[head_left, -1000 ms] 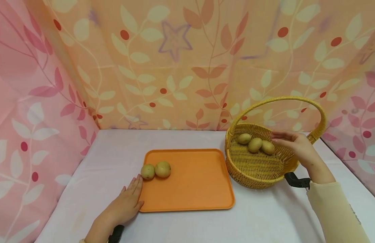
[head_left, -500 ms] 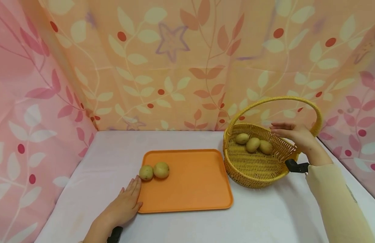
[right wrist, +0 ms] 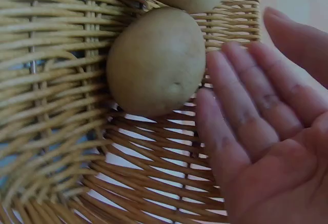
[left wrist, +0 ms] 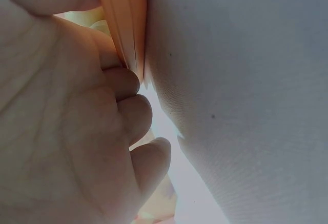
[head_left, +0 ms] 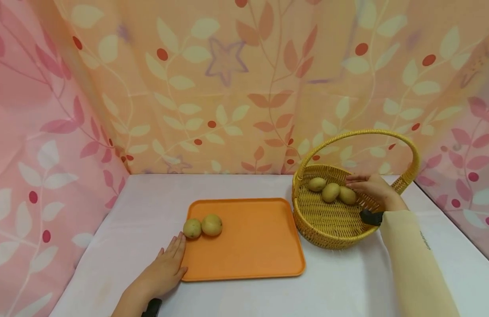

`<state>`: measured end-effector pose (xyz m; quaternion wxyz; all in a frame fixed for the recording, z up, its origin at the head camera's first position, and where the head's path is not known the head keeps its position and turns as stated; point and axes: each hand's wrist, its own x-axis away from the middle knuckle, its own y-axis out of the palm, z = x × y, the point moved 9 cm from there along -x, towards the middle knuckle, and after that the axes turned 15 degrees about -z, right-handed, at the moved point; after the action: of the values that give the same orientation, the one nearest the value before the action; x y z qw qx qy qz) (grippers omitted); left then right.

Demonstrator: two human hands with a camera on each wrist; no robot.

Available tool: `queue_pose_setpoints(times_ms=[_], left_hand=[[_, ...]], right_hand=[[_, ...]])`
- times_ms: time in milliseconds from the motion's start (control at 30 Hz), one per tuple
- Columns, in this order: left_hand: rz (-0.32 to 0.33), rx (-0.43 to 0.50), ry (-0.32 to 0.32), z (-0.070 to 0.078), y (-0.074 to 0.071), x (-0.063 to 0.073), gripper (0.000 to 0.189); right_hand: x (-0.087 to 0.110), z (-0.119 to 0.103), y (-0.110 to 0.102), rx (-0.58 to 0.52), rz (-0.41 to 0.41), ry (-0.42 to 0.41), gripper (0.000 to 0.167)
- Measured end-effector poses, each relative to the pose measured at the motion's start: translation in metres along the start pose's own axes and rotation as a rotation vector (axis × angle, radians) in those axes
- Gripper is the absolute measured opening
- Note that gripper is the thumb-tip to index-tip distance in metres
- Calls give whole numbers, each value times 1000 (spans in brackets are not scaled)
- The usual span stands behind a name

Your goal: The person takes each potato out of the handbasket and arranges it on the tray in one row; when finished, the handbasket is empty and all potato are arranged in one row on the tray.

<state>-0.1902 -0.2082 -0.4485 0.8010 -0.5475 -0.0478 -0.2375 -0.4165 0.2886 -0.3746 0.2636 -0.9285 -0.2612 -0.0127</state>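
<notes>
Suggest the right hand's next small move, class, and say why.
The right hand should probably close round the nearest potato in the basket: its fingers lie nearly straight beside that potato, not yet gripping it.

I see a peach-orange sheet (head_left: 264, 136) standing as the back wall, printed with pale leaves (head_left: 181, 82), coral leaves and red dots (head_left: 162, 54). A purple star outline (head_left: 226, 61) sits high near its middle, and I can make out a faint crease running sideways below the star. A pink sheet (head_left: 14, 132) makes the left wall, with white and deeper pink leaves; another pink sheet (head_left: 476, 154) closes the right side, slightly greyer to my eye. The table (head_left: 236, 299) has a whitish cover and reaches back to the rear sheet. My light is soft, though the left wrist view shows white glare (left wrist: 197, 198).
</notes>
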Motion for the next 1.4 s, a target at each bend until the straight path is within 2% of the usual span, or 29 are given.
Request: queue_pose_setpoints(times_ms=[167, 300, 533, 700, 867, 967, 1200, 1400], left_hand=[[6, 4, -1, -2, 0, 1, 71], [8, 2, 1, -1, -1, 2, 71], [2, 6, 0, 0, -1, 3, 70], [-5, 8, -6, 0, -1, 3, 70], [-5, 10, -3, 1, -1, 2, 70], [-2, 11, -5, 2, -2, 2, 70], [-8, 18, -10, 2, -3, 3, 70], [-18, 23, -13, 0, -1, 3, 70]], right_hand=[[-3, 1, 5, 148, -39, 11, 45], [-3, 0, 10, 215, -74, 0, 44], [-5, 9, 22, 204, -161, 95, 55], [-8, 9, 27, 271, -215, 108, 58], [-8, 16, 36, 248, -284, 169, 69], [-9, 18, 38, 252, -281, 183, 71], [-4, 17, 36, 258, -242, 212, 63], [-5, 9, 34, 294, -212, 167, 55]])
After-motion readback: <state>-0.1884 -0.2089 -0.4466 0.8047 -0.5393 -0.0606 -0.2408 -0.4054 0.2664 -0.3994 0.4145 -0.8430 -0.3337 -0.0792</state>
